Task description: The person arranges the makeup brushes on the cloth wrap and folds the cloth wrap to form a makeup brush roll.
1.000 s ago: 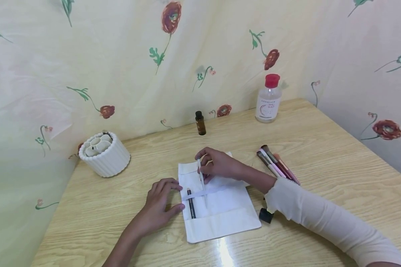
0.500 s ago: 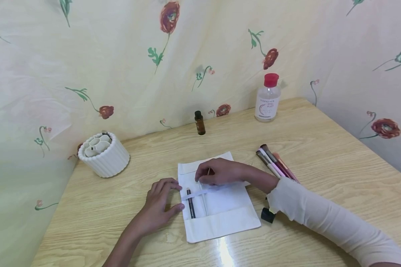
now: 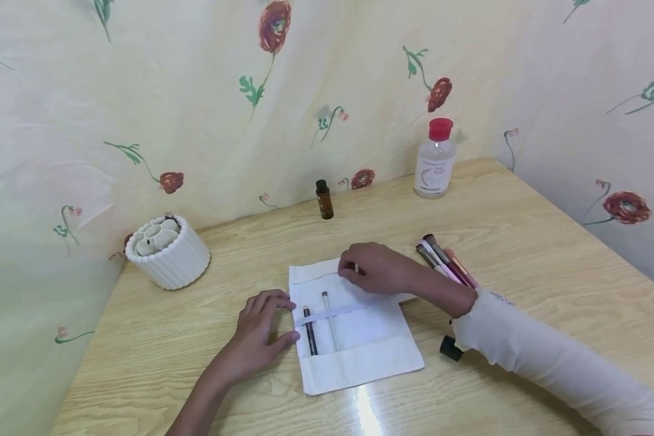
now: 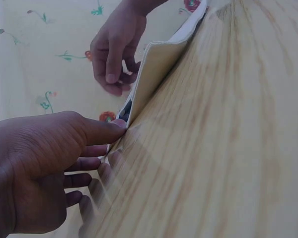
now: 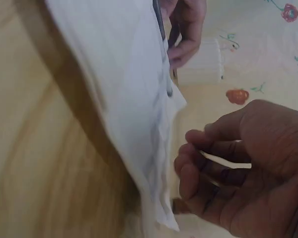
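A white cloth brush roll [image 3: 362, 369] lies unfolded on the table. Under its elastic strap sit a dark pencil-like stick [image 3: 310, 336] and a thin white makeup brush [image 3: 332, 330], side by side, lower ends at the bottom pocket. My left hand [image 3: 258, 330] rests at the roll's left edge; in the left wrist view its thumb [image 4: 107, 132] touches that edge. Over the upper right part of the roll hovers my right hand [image 3: 381, 269]. Its fingers [image 5: 188, 181] are loosely bent with nothing between them in the right wrist view.
Several makeup brushes [image 3: 441, 257] lie right of the roll, partly behind the right forearm. A small black object [image 3: 450, 349] is near the sleeve. Behind stand a brown bottle [image 3: 324, 203], a red-capped clear bottle [image 3: 435, 163] and a white ribbed holder [image 3: 174, 257].
My right hand has let go of the white makeup brush, which now lies under the strap, and has moved up and right. My left hand stays at the roll's edge.
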`<state>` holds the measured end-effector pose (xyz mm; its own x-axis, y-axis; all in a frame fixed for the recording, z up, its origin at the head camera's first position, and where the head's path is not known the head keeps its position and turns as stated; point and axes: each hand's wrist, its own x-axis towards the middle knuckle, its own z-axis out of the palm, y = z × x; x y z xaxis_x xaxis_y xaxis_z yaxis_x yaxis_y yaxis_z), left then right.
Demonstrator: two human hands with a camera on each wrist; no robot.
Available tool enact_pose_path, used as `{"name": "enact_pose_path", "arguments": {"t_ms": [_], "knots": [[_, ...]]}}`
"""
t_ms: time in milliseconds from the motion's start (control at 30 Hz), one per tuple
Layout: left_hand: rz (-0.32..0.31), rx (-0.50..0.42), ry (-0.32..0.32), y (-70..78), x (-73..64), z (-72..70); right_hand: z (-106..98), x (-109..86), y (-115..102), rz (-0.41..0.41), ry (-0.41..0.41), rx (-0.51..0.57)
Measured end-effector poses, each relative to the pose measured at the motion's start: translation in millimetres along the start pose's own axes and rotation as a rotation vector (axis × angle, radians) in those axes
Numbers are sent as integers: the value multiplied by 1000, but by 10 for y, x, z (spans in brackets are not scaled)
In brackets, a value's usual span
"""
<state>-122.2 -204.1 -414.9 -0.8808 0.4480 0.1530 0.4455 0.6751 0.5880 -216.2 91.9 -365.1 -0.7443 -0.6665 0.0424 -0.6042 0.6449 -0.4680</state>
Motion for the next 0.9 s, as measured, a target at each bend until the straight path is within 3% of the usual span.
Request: {"name": "enact_pose_path", "arguments": {"t_ms": [267, 467, 667, 900], "knots": [[0, -3, -4, 6, -4, -13, -356, -254, 274, 243, 40, -236], [7, 4, 2, 6, -5, -29, -560, -454, 517, 393, -7, -348], [11, -5, 5, 2, -6, -25, -587, -552, 570, 419, -88, -378], [-4, -18, -4, 18, -7, -27, -571, -567, 550, 410, -89, -341]]}}
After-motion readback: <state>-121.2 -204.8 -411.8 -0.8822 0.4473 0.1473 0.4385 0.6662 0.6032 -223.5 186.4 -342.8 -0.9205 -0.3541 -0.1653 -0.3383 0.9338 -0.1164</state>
